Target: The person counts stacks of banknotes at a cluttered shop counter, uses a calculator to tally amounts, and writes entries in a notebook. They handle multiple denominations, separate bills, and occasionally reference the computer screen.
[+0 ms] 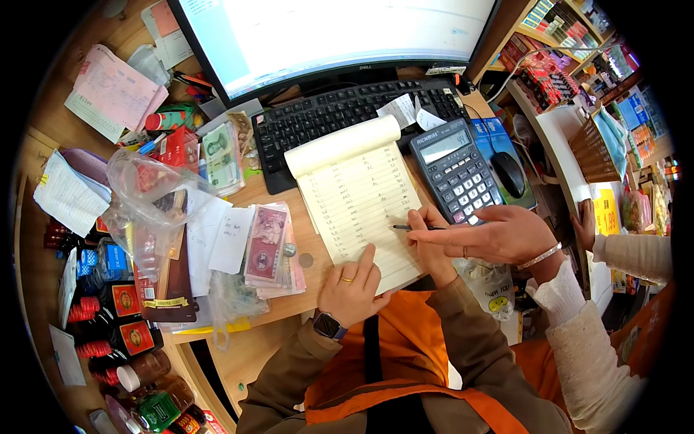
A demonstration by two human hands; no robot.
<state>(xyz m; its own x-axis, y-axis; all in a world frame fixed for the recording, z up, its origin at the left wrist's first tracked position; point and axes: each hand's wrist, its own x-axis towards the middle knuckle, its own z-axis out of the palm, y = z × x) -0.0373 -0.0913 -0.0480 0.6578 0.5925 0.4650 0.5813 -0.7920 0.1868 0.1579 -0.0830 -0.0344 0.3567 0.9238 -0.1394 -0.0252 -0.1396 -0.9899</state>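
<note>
A lined paper pad (352,200) with handwritten rows lies before me, its top sheets folded back. My left hand (351,282) rests on its lower left part, index finger extended on the paper. On the lower right part, my right hand (432,247) holds a dark pen (402,227), its tip over the written rows. Another person's hand (496,236), with a bracelet and a ring, reaches in from the right and partly covers my right hand. Just above that hand lies a calculator (455,168) with its display lit by figures.
A black keyboard (336,114) and a monitor (347,32) stand behind the pad. Banknotes (267,244), coins and a plastic bag (157,200) lie to the left. A computer mouse (508,173) lies at right. Bottles (145,370) crowd the lower left; a person's other hand (584,223) touches the right counter.
</note>
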